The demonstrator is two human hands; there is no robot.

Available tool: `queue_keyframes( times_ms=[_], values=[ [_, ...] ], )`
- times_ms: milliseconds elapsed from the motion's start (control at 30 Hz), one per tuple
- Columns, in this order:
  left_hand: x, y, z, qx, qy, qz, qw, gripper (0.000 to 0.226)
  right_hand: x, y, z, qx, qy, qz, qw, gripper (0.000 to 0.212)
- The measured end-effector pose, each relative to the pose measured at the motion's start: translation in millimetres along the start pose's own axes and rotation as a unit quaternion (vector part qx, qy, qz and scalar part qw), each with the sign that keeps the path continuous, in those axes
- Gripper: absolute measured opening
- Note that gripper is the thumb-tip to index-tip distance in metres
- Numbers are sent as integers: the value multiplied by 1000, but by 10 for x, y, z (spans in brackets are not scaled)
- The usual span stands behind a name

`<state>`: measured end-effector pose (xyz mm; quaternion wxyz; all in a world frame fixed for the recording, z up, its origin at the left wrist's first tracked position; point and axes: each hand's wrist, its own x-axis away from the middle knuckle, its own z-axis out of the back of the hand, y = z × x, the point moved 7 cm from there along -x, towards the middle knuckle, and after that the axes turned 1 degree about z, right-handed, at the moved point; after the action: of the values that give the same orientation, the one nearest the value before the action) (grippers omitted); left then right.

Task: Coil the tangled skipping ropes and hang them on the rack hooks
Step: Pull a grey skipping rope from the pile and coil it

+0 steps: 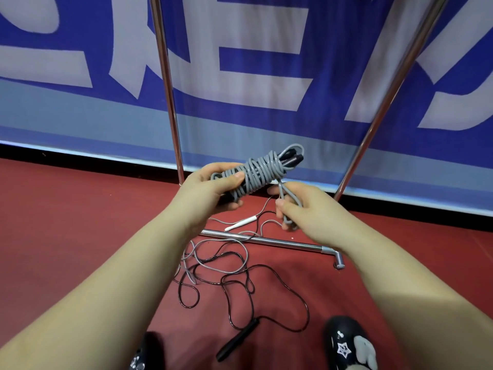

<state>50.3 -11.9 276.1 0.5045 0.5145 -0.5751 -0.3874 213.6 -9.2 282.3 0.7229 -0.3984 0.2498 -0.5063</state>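
— Centre of view?
— Grey rope [260, 172], wound into a thick bundle, held in the air above a red floor [66, 222]. Black handle ends poking out of the bundle toward 1 o'clock.

— Grip on it?
— Left hand [210, 190] wrapped around the bundle's lower-left end, thumb on top, fingers curled beneath. Right hand [301, 206] at 4 o'clock from the bundle, pinching a loose loop of the same grey cord between thumb and fingers; loop running up to the bundle and trailing just below the fist.

— On the floor?
— At 6 o'clock from the hands, a tangle [234, 273] of thin cords, black and grey, looping over one another. Black handle [237, 340] lying at the tangle's 6 o'clock end, tilted. White handle [241, 222] lying directly under the hands, just beside a chrome base bar [280, 241].

— Rack?
— Two chrome poles: one [168, 89] rising at 12 o'clock, nearly upright; another [386, 102] slanting toward 1 o'clock. Base bar flat on the floor, crossing over part of the tangle. Hooks out of view.

— Background?
— Blue banner [240, 36] with large pale letters along the far wall, behind the poles.

— Lower edge?
— Two dark shoes: one [349, 345] at 5 o'clock with a white star, one [146, 353] at 7 o'clock, partly hidden by the left forearm.
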Motion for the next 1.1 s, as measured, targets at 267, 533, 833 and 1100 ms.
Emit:
queue_keyframes(
  times_ms=[267, 533, 833, 1100],
  values=[
    [-18, 17, 64, -120, 39, -43, 991, 15, 88, -10, 151, 212, 10, -36, 977, 31],
    [-61, 54, 155, -227, 61, -84, 968, 17, 101, -74, 232, 213, 31, -14, 976, 34],
    [-31, 22, 21, -316, -63, -37, 946, 13, 104, -57, 427, 195, 102, 59, 974, 11],
    [139, -92, -97, -240, -255, 82, 933, 32, 140, -50, 412, -42, -3, 38, 998, 10]
  ],
)
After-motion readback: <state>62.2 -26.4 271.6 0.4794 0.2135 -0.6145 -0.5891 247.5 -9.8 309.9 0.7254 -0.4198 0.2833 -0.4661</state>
